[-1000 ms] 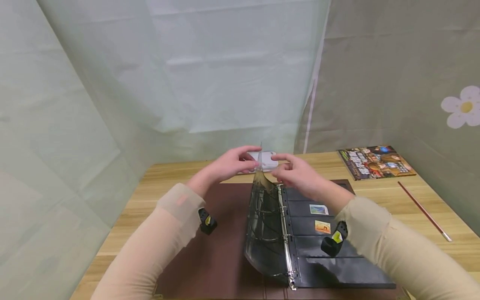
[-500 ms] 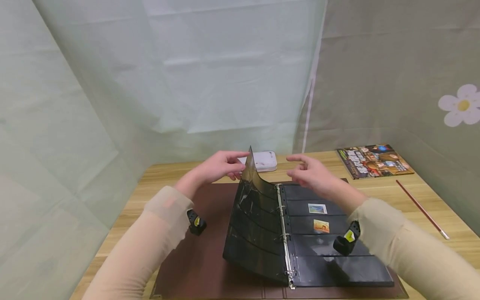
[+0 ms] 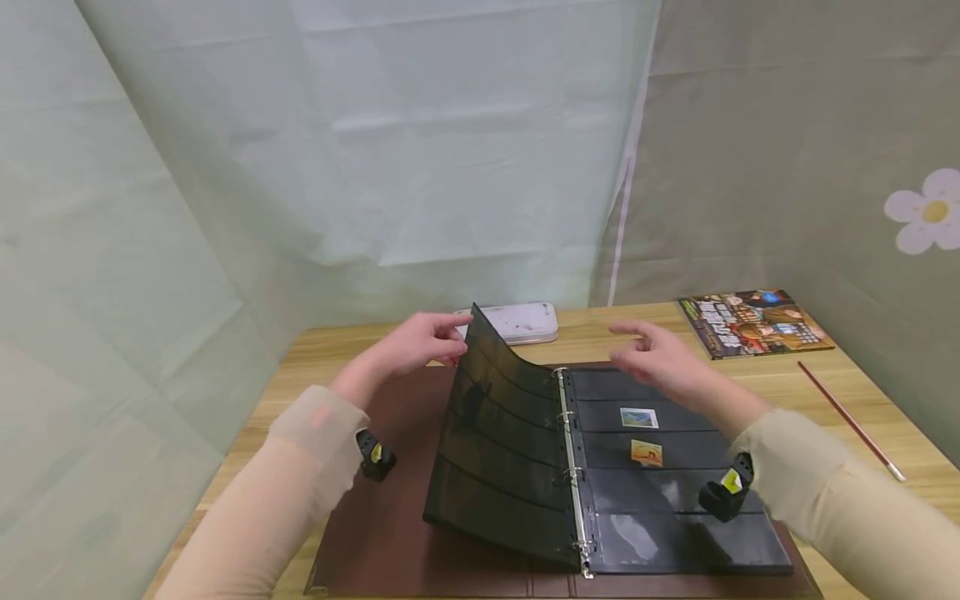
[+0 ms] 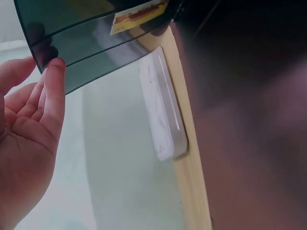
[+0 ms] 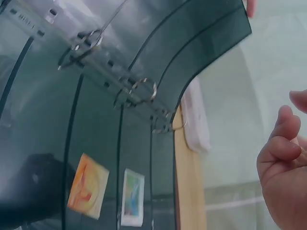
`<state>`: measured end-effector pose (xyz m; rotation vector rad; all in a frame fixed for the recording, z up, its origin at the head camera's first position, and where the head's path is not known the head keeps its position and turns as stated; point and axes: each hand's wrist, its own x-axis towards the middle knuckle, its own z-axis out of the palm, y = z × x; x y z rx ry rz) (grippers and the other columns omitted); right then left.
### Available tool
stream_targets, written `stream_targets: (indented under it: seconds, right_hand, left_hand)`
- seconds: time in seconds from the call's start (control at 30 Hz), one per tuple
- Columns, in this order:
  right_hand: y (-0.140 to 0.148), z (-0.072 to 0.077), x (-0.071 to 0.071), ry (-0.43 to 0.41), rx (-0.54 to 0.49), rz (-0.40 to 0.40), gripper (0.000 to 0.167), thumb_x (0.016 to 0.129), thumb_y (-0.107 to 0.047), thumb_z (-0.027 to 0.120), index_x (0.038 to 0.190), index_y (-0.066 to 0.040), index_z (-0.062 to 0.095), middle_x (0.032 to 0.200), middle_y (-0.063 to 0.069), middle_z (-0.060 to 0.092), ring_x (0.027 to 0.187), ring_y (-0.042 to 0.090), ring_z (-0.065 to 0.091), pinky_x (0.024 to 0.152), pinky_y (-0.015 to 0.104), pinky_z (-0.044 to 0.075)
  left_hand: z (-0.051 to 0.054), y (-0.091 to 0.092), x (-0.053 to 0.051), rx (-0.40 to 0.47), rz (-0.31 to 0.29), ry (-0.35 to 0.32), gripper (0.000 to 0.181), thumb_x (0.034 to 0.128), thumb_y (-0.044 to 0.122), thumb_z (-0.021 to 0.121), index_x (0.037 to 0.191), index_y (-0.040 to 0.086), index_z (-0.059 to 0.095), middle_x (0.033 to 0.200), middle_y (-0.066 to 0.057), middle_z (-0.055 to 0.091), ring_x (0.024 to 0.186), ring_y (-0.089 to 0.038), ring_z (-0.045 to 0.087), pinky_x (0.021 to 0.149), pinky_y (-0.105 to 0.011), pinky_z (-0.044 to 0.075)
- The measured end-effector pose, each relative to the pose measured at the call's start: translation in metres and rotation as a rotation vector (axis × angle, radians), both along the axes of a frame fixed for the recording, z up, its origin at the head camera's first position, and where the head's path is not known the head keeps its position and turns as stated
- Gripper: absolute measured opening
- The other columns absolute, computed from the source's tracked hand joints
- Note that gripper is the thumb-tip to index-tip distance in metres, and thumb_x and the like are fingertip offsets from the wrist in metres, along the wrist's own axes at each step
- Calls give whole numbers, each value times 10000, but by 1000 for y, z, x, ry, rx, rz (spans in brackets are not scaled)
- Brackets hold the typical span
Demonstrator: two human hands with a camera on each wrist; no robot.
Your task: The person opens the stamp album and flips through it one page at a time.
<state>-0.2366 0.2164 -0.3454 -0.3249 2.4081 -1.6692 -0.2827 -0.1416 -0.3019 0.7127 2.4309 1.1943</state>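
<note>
Head view: I have the ring-binder stamp album lying open on the wooden table (image 3: 273, 408), its brown cover (image 3: 386, 508) spread beneath. Left hand (image 3: 408, 342) grasps the raised black pocket page (image 3: 502, 450) at its far outer corner; the page leans up to the left of the metal rings (image 3: 576, 477) and bows. Right page (image 3: 686, 546) lies flat, with a blue-green stamp (image 3: 638, 418) in the second strip from the far edge and an orange stamp (image 3: 646, 453) in the third. Right hand (image 3: 656, 358) hovers above the far part of that page, released: index finger extended, other fingers loosely bent, nothing held. I log a white case (image 3: 521, 322) behind the raised page, partly covered by it; a magazine (image 3: 756, 323) at far right; a red pencil (image 3: 851, 421) nearer, slanting along the table's right side.

Left wrist view: I read the page corner as gripped between thumb and fingers, dark finger shapes showing at the sheet. A yellow-orange stamp also shows there; I cannot tell whether it sits in this sheet or is seen through or mirrored in it.

Right wrist view: I see the right hand well apart from the album, fingers curled slackly. Rings pass through the punched page margins; both stamps are visible, slightly blurred.
</note>
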Motion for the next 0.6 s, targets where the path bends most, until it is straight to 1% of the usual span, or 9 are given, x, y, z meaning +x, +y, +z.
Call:
stream_targets:
  seconds: [0.03,0.1,0.2,0.23,0.3,0.37,0.5,0.6]
  right_hand:
    - [3,-2,0,5,14,-1,592,914,-199,606,1406,-6,339,740,42,489,624,145,448,645,316,423]
    - [10,-6,0,21,45,-1,603,916,-227,610,1408,-5,339,730,46,486,612,157,444,663,337,418]
    - [20,-10,1,29,104,-10,625,913,-296,615,1409,-18,354,736,67,483,588,183,429,643,352,405]
    - [23,-12,0,33,121,-11,626,913,-312,613,1407,-22,361,740,79,482,583,193,426,634,354,401]
    - [28,-14,1,33,153,-15,628,911,-336,613,1403,-28,375,759,101,489,591,207,435,611,350,400]
    - [33,-16,1,36,180,-16,630,910,-349,610,1400,-23,383,763,105,488,598,217,442,602,356,400]
    - [43,-21,3,59,223,-14,623,919,-338,600,1390,10,388,748,90,483,635,231,462,639,386,408]
    - [48,-24,5,57,245,-22,633,917,-347,600,1387,20,386,766,88,488,676,238,476,673,399,414]
  left_hand:
    - [-1,-3,0,-1,6,7,570,904,84,586,1429,22,370,925,-107,649,797,-251,630,798,-393,504]
    - [-5,-8,0,3,17,15,565,898,73,584,1420,4,379,921,-104,651,790,-263,637,799,-396,502]
    - [-13,-15,1,6,32,33,555,889,65,584,1403,-23,392,911,-98,652,790,-273,640,785,-385,506]
    - [-15,-17,1,4,35,39,554,888,66,584,1398,-33,393,915,-99,651,781,-237,643,775,-366,511]
    - [-19,-21,2,8,46,29,555,891,65,585,1398,-42,387,932,-113,643,805,-237,640,782,-383,513]
    - [-23,-25,4,5,59,19,556,895,70,587,1400,-41,383,963,-122,641,818,-207,638,789,-388,512]
    - [-30,-31,8,-14,86,7,561,903,88,587,1414,-11,378,1009,-130,635,873,-199,635,808,-372,508]
    - [-37,-35,9,-18,102,6,560,908,86,582,1418,-10,371,1019,-133,633,903,-209,635,816,-359,506]
